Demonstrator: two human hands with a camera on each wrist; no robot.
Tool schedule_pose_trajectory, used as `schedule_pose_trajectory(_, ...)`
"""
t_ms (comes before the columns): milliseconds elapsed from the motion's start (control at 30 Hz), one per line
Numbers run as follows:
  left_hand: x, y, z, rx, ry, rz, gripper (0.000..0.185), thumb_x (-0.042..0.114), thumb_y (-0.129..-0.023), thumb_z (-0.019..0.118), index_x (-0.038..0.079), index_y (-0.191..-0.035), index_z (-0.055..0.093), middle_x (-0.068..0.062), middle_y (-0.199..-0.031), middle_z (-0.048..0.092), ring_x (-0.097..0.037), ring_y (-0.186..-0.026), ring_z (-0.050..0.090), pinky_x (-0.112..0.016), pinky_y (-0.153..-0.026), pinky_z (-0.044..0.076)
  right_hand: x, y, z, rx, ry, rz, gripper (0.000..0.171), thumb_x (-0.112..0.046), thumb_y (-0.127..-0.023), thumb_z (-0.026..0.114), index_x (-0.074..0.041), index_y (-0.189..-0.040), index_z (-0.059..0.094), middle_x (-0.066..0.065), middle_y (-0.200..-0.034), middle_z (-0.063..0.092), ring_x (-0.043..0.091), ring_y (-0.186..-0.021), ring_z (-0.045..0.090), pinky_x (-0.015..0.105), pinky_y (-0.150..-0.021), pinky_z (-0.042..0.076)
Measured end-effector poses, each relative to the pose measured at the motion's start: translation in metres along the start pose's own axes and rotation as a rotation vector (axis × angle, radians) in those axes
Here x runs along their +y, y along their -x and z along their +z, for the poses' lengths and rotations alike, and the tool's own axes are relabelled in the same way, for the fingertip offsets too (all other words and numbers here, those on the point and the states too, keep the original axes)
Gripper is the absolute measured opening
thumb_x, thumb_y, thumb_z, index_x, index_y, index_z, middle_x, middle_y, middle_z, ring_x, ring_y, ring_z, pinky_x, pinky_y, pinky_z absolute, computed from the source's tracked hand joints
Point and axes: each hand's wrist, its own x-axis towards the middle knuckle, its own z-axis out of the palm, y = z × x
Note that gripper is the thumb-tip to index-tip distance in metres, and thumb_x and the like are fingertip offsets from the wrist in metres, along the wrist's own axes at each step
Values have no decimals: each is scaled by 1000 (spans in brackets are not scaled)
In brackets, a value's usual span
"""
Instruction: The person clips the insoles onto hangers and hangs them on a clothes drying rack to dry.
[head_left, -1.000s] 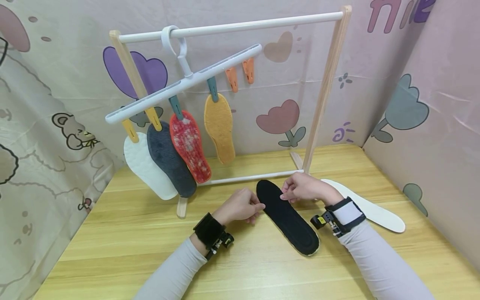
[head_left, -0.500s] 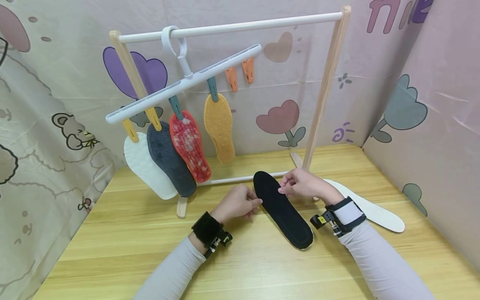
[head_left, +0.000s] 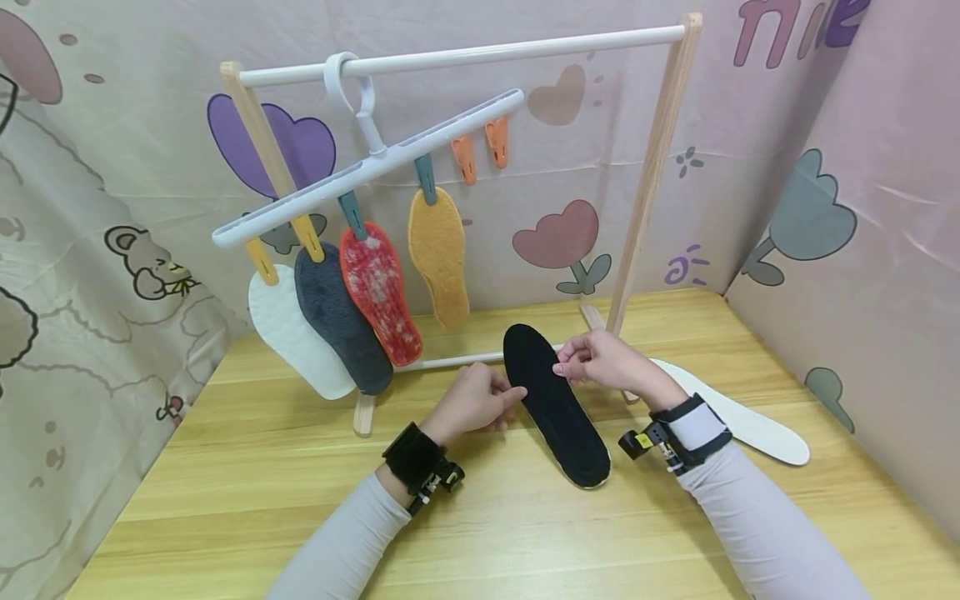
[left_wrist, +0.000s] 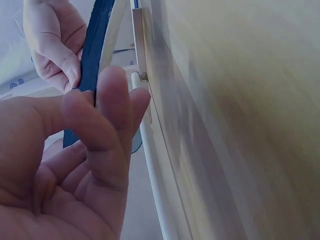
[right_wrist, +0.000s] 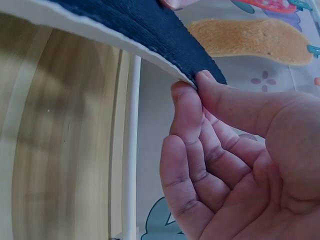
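A black insole (head_left: 558,408) with a pale underside is held up off the table between both hands, its upper end tilted toward the rack. The left hand (head_left: 480,402) pinches its left edge between thumb and fingers. On the opposite edge, the right hand (head_left: 603,364) pinches it with thumb and index finger, as the right wrist view shows along the black fabric (right_wrist: 145,30). From a tilted white hanger (head_left: 375,162), clips hold a white insole (head_left: 292,333), a dark grey insole (head_left: 341,321), a red insole (head_left: 380,292) and a yellow insole (head_left: 438,258).
The hanger hooks over the white bar (head_left: 465,57) of a wooden-legged rack (head_left: 652,183). Two orange clips (head_left: 480,150) on its right end hold nothing. Another white insole (head_left: 757,421) lies on the wooden table (head_left: 247,492) beside the right forearm. Patterned cloth surrounds the table.
Both hands have raised the black insole and shifted it slightly left, toward the rack. It stands a little more upright now. The hanging insoles have not moved.
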Motion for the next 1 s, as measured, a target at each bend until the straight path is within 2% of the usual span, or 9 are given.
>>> schedule_pose_trajectory(200,2,0,-1,21,62,2,33,27,-105,73,0,-86,80,-3,-65,72,-11,-50,66,-20,-48,50,-2,-1,1,36,-12,-7,15,-11,-101,74,3,-100,71,10,-78,72,21,-76,67,24,-67,51)
schedule_pose_trajectory(367,2,0,-2,64,50,41,30,25,-104,73,0,-88,80,-9,-69,75,-19,-54,73,-21,-46,48,-6,-1,2,66,-12,-1,15,-12,-102,73,3,-101,71,10,-81,74,24,-81,70,24,-72,55)
schedule_pose_trajectory(533,3,-1,-4,104,72,46,31,25,-104,73,-2,-91,80,-6,-66,74,-20,-55,74,-20,-47,49,-10,-1,3,91,-36,-3,16,-12,-102,73,4,-101,71,6,-82,75,21,-82,72,27,-78,61)
schedule_pose_trajectory(667,3,-1,-6,130,92,62,32,24,-105,73,-4,-89,78,-1,-60,71,-30,-58,76,-19,-46,47,-12,-2,4,116,-41,-12,18,-13,-102,73,5,-101,71,12,-84,77,20,-81,74,26,-77,60)
schedule_pose_trajectory(833,3,-1,-8,171,90,90,26,23,-104,74,2,-89,79,0,-58,70,-41,-61,75,-20,-44,41,-11,-3,6,137,-54,1,19,-13,-103,73,6,-106,71,15,-88,78,27,-85,77,25,-77,61)
schedule_pose_trajectory(1000,5,-2,-10,195,109,77,19,22,-103,75,8,-90,78,-1,-60,72,-40,-62,76,-20,-44,40,-10,-4,7,154,-55,11,18,-12,-103,72,5,-107,70,14,-89,79,24,-84,76,39,-82,65)
